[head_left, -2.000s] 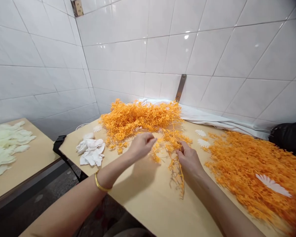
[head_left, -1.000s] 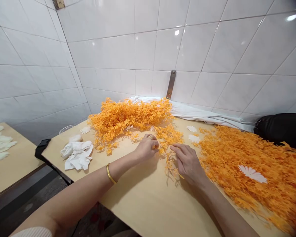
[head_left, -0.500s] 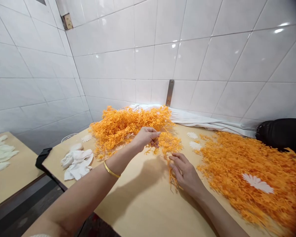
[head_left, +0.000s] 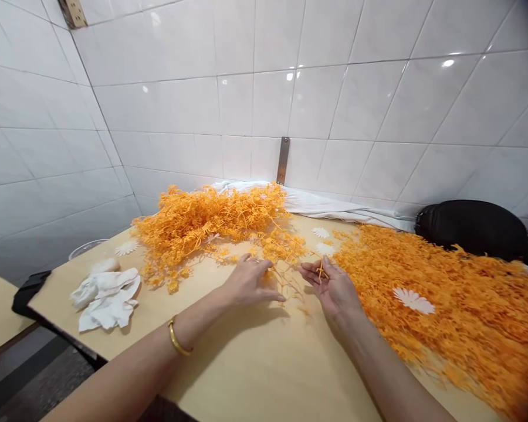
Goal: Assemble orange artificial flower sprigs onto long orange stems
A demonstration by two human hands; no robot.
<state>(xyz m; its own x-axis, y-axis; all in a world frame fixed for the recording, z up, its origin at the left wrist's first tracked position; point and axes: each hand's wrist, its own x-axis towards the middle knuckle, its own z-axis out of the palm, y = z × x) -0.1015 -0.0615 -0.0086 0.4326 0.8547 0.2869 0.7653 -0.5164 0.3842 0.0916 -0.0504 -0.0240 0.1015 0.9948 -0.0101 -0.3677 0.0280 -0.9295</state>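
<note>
My left hand (head_left: pixel 250 282) lies palm down on the pale wooden tabletop (head_left: pixel 255 363), its fingertips among thin loose orange sprigs (head_left: pixel 286 281) and holding nothing I can see. My right hand (head_left: pixel 330 287) is turned palm up beside them, with a short orange sprig piece (head_left: pixel 321 271) held at the fingers. A tangled heap of orange artificial sprigs (head_left: pixel 202 225) lies beyond the hands. A wider orange mass (head_left: pixel 444 305) covers the table to the right, with a white paper daisy shape (head_left: pixel 413 300) on it.
Crumpled white cloth (head_left: pixel 108 299) and a clear plastic bowl (head_left: pixel 87 248) stand at the table's left. A black bag (head_left: pixel 470 228) and white fabric (head_left: pixel 317 205) lie along the tiled wall. The table's near-left edge drops to the floor.
My left hand has come down from the heap's edge to lie flat. My right hand has turned palm up, and the long sprig beneath it is gone. The view has swung slightly left.
</note>
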